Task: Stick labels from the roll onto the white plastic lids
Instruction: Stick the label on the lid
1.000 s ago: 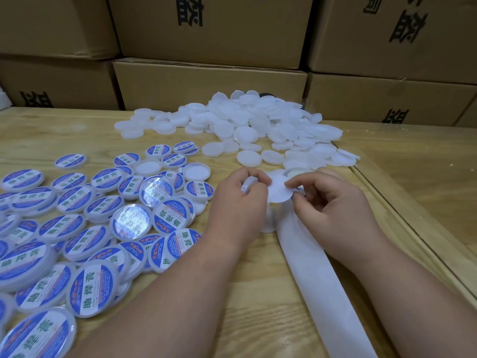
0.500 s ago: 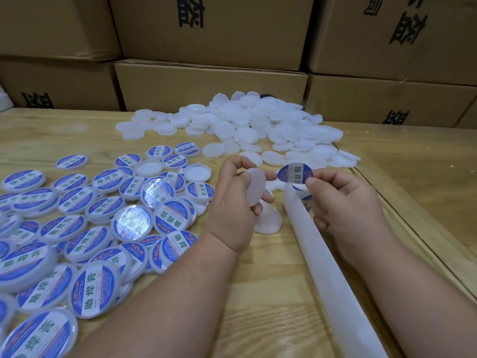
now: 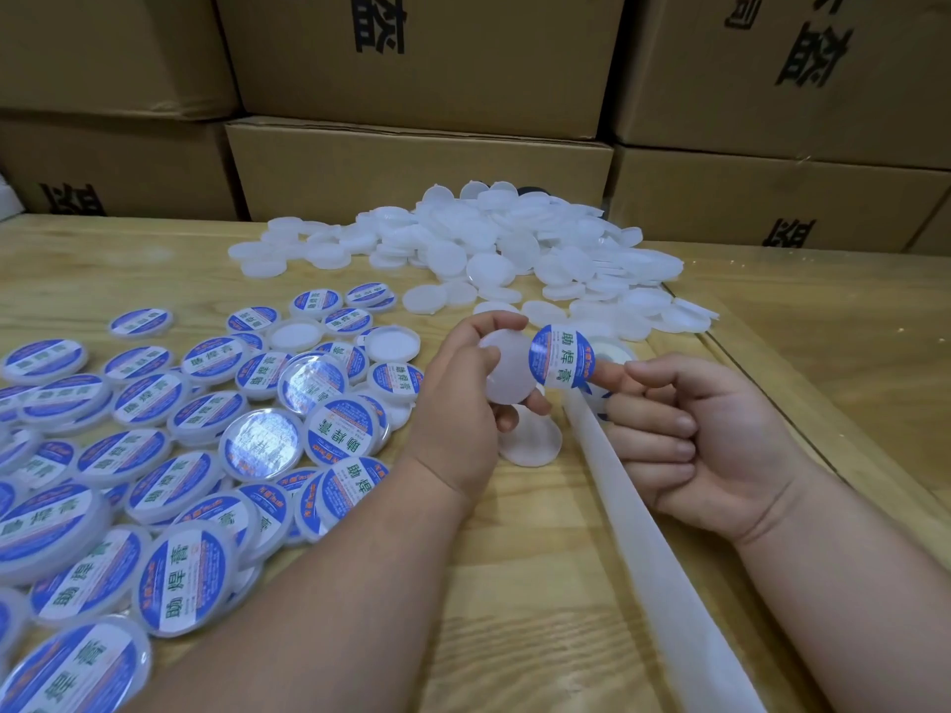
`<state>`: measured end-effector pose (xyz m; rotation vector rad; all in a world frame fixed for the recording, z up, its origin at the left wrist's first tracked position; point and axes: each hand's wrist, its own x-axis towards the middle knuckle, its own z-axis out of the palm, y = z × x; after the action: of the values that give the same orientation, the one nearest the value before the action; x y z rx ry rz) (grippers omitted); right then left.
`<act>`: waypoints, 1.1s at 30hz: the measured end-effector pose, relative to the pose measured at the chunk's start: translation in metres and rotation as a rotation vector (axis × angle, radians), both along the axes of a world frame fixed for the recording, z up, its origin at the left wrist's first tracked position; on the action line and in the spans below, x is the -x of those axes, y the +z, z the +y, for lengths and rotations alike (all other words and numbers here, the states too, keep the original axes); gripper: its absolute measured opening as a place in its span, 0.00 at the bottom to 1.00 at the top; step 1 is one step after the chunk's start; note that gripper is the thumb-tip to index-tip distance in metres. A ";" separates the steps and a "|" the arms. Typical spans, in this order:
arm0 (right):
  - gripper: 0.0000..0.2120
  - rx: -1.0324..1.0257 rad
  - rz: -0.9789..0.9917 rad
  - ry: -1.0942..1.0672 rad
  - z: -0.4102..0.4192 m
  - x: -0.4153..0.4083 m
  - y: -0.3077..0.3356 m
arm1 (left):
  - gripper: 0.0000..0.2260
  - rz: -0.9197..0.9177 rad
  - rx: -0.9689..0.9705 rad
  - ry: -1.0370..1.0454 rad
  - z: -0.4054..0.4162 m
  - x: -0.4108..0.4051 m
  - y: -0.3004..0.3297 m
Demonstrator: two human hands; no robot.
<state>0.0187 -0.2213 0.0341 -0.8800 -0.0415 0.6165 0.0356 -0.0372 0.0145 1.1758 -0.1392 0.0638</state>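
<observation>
White blank lid (image 3: 507, 370) gripped in left hand (image 3: 463, 398); right hand (image 3: 689, 434) fingers curled, blue label (image 3: 562, 356) stuck on fingertip, beside lid.

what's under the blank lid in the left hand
Below the blank lid gripped by the left hand, another unlabelled lid lies on the wooden table. The hand covers that lid's left edge.

Head-worn camera looks forward and down, close over the wooden table (image 3: 540, 584).
</observation>
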 end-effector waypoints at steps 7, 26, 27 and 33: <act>0.19 0.083 0.014 0.046 0.003 0.002 0.002 | 0.17 0.003 -0.064 -0.049 -0.001 0.000 0.000; 0.24 0.108 0.042 0.066 0.006 0.003 0.003 | 0.12 -0.034 -0.071 -0.105 -0.001 0.006 0.003; 0.25 0.101 0.044 0.066 0.005 0.003 0.003 | 0.11 -0.035 -0.066 -0.105 -0.001 0.006 0.003; 0.30 0.067 0.052 0.059 0.004 0.003 0.003 | 0.11 -0.042 -0.077 -0.106 -0.001 0.005 0.001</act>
<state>0.0154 -0.2173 0.0373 -0.9300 0.0001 0.6985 0.0304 -0.0384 0.0153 1.2429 -0.2427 -0.0105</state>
